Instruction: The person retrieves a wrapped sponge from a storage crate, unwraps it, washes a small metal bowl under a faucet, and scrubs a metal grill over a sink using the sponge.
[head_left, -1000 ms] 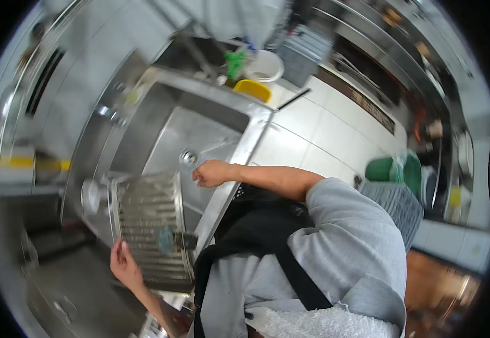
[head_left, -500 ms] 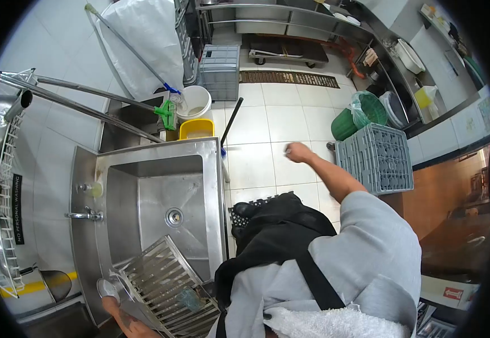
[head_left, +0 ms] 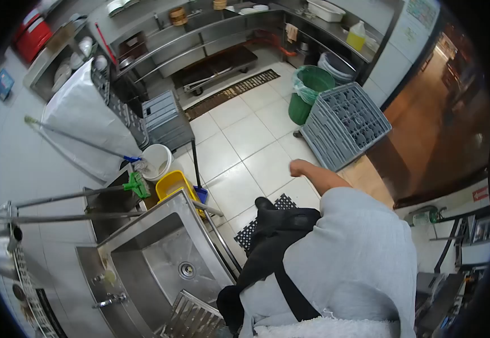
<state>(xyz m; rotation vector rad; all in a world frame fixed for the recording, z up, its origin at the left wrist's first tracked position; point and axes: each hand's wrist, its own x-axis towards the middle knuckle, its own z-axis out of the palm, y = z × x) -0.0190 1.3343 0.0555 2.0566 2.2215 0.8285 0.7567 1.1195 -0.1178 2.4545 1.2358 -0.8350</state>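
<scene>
My right hand (head_left: 298, 168) is held out in front of my body, over the tiled floor (head_left: 234, 138), with its fingers curled closed. Whatever it may hold is hidden. Nearest to it, to the right, stands a grey glass rack (head_left: 341, 127) with many compartments. My left hand is out of view. To my left is the steel sink (head_left: 169, 256), its basin showing the drain (head_left: 187, 270). A slatted metal rack (head_left: 191, 318) leans in the sink's near corner, partly cut off by the frame's lower edge.
A green bin (head_left: 304, 104) with a plastic liner stands behind the glass rack. Past the sink are a yellow bucket (head_left: 171, 183), a white bucket (head_left: 157, 160) and a dustpan's dark handle (head_left: 195, 160). A dotted black mat (head_left: 250, 234) lies by my feet.
My view and body have turned rightward. My left hand, earlier beside a clear cup-like item at the sink's near left, has left the view. My right hand stays closed in front of me.
</scene>
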